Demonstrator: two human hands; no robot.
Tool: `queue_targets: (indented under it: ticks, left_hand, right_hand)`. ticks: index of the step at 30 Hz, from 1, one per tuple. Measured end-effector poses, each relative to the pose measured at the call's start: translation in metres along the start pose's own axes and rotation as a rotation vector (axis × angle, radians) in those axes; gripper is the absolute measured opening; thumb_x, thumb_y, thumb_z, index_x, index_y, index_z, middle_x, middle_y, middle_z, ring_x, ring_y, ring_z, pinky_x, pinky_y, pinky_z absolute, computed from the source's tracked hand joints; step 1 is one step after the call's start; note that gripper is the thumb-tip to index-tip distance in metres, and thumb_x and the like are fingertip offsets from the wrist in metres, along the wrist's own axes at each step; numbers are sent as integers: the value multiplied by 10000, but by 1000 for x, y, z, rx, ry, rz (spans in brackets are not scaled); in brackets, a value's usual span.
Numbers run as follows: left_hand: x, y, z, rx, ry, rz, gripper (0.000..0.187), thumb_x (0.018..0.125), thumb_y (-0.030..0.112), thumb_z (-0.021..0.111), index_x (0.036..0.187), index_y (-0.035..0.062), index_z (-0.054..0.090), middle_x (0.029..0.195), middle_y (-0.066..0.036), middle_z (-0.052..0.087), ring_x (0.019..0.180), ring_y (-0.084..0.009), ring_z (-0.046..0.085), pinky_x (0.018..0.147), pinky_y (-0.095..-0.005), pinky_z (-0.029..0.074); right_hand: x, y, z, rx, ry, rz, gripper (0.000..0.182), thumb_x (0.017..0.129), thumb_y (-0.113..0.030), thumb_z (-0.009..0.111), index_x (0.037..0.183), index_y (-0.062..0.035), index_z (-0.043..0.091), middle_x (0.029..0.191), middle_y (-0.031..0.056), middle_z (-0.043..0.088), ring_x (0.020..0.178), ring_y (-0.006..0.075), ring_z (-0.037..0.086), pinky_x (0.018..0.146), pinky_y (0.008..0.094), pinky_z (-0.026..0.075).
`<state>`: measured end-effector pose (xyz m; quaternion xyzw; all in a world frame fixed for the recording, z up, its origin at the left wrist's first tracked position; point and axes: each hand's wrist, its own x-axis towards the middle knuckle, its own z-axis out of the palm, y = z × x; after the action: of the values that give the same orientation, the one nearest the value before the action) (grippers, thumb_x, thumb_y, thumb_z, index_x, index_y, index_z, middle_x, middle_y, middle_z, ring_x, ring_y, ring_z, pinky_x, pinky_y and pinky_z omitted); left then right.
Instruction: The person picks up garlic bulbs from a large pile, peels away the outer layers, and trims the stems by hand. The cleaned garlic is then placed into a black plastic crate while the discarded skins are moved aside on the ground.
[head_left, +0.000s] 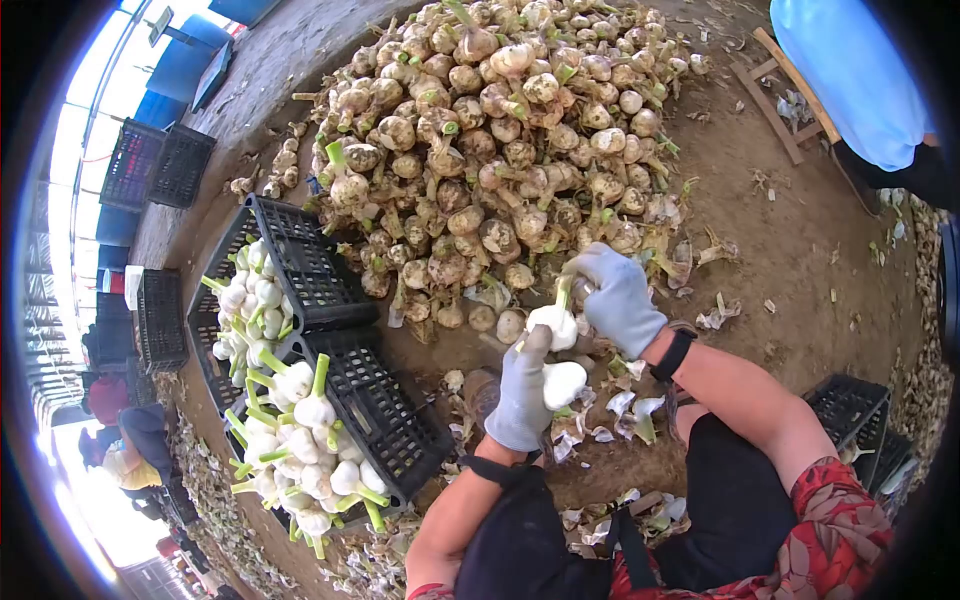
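My left hand (pixel 521 398), in a pale grey glove, is closed around a clean white garlic bulb (pixel 564 384). Its thumb reaches up to a second white garlic bulb (pixel 553 326), just above the first. The short green stem of that upper bulb runs up into the fingers of my right hand (pixel 612 298), also gloved and closed. Both hands are in front of my knees, at the near edge of a large heap of unpeeled, soil-stained garlic (pixel 480 160). The palm side of each hand is hidden.
Two black plastic crates (pixel 385 405) at my left hold white garlic with trimmed green stems. Peeled skins (pixel 640 410) litter the dirt floor. A person in a light blue top (pixel 850 80) is by a wooden frame (pixel 775 95). Another black crate (pixel 848 405) stands at my right.
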<state>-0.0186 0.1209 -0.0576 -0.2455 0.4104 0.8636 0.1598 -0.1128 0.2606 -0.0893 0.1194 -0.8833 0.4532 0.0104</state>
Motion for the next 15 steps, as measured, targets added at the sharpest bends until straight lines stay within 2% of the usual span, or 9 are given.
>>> queue_targets:
  ticks: [1, 2, 3, 4, 5, 8, 9, 14, 15]
  left_hand:
    - [-3, 2, -2, -13, -101, -28, 547, 897, 446, 601, 1220, 11, 528, 990, -122, 659, 781, -193, 676, 659, -303, 568]
    - [-7, 5, -6, -24, -200, -56, 520, 905, 404, 592, 1235, 9, 522, 994, -124, 664, 798, -196, 679, 672, -309, 574]
    - [-10, 7, -9, -35, -299, -84, 495, 913, 363, 582, 1250, 6, 516, 997, -125, 668, 815, -199, 681, 685, -315, 579]
    - [-7, 4, -16, -55, -355, -125, 550, 879, 366, 629, 1285, 25, 484, 1033, -111, 659, 843, -196, 676, 707, -309, 578]
    - [-7, 1, -20, -49, -325, -124, 551, 875, 363, 634, 1286, 29, 483, 1047, -106, 654, 857, -195, 674, 713, -308, 577]
    - [-6, -3, -30, -25, -256, -85, 556, 867, 356, 653, 1288, 35, 481, 1088, -96, 640, 900, -191, 666, 736, -306, 574]
    - [-6, -3, -32, -14, -253, -58, 559, 866, 354, 659, 1287, 34, 481, 1099, -95, 635, 915, -190, 663, 748, -306, 573]
    - [-12, 9, -30, 7, -290, -2, 615, 858, 368, 691, 1316, 27, 462, 1140, -92, 619, 980, -191, 642, 830, -312, 549]
    - [-14, 10, -27, 6, -279, -4, 624, 854, 373, 695, 1317, 25, 463, 1137, -89, 620, 979, -187, 641, 825, -310, 547]
  right_hand:
    - [3, 10, 4, 23, 14, 89, 127, 797, -54, 653, 917, -30, 688, 841, 113, 662, 771, 250, 645, 686, 338, 492]
    - [8, 37, 9, 96, 26, 214, 146, 852, -89, 641, 970, -30, 704, 843, 100, 696, 774, 159, 640, 692, 295, 490]
    - [19, 32, -5, 464, 9, 443, 158, 843, -84, 644, 974, -29, 715, 842, 83, 710, 784, 121, 629, 710, 269, 497]
    - [25, 45, -15, 226, -167, 442, 212, 841, -90, 646, 1039, -28, 691, 882, 81, 707, 804, 122, 628, 725, 262, 498]
    - [26, 59, -26, -15, -339, 433, 275, 838, -97, 649, 1104, -27, 667, 922, 80, 704, 824, 123, 627, 740, 255, 499]
    - [0, 57, -34, 60, -660, 133, 496, 848, -325, 679, 1252, -62, 565, 1070, 183, 656, 932, 304, 642, 837, 355, 503]
    - [-7, 49, -40, -90, -670, -106, 616, 835, -335, 696, 1341, -75, 460, 1142, 195, 611, 1016, 313, 608, 896, 353, 481]
    - [-9, -15, -66, 631, -699, 295, 589, 732, -275, 794, 1205, -8, 566, 1022, 95, 624, 959, 164, 589, 850, 290, 474]
    - [-9, -22, -64, 640, -698, 299, 579, 719, -279, 804, 1179, -9, 577, 1023, 73, 613, 951, 145, 579, 837, 281, 470]
